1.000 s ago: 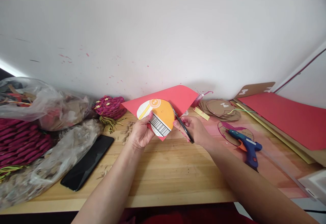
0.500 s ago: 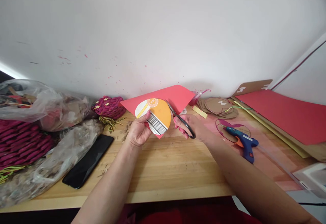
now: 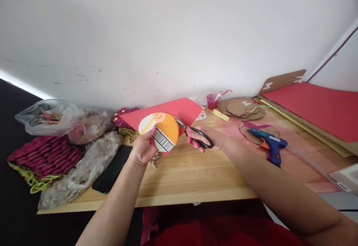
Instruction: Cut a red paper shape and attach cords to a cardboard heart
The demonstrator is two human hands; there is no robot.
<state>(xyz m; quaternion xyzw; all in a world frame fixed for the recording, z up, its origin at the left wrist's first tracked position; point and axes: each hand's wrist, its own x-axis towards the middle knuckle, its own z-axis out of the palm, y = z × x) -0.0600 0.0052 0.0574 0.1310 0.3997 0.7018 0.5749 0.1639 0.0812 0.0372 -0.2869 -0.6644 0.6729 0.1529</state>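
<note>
Fingers of the left hand are closed on a disc and the red sheet behind it, both held up above the bench. The right hand is gripped through the handles of the scissors, whose blades are slightly parted at the disc's right edge. A glue gun is seen lying on the bench to the right, a phone to the left.
</note>
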